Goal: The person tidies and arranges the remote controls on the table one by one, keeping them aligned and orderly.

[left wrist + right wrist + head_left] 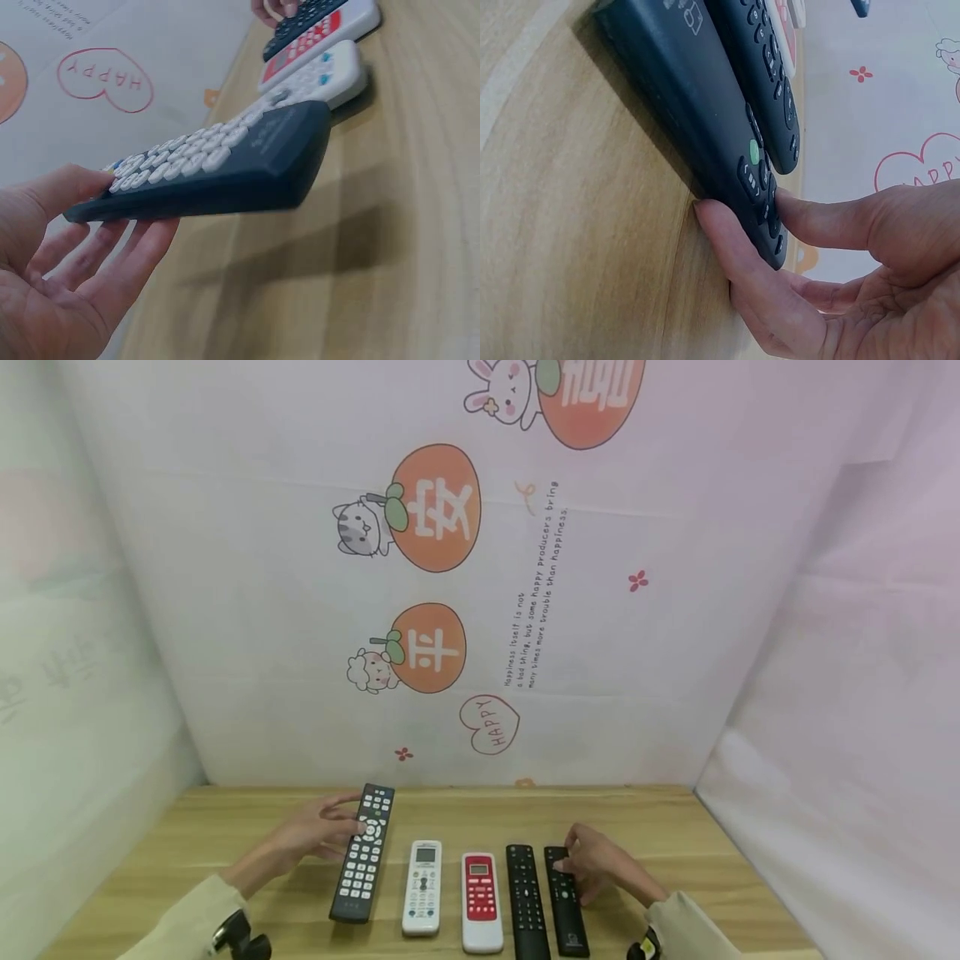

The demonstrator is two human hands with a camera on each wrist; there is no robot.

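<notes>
My left hand (322, 828) holds a dark remote control with white buttons (362, 860), thumb on its face and fingers beneath. In the left wrist view that remote (217, 169) is raised above the wood, its shadow below. At the right end of the row, my right hand (592, 860) grips the upper part of a slim black remote (567, 906). The right wrist view shows the thumb on its button side and fingers at its edge (682, 97); whether it touches the table along its whole length, I cannot tell.
Between the hands lie a white remote with a small screen (422, 893), a red and white remote (482, 910) and a longer black remote (527, 897). They rest on a wooden table (277, 918). Behind it hangs a white printed cloth (300, 610), with pale cloth at both sides.
</notes>
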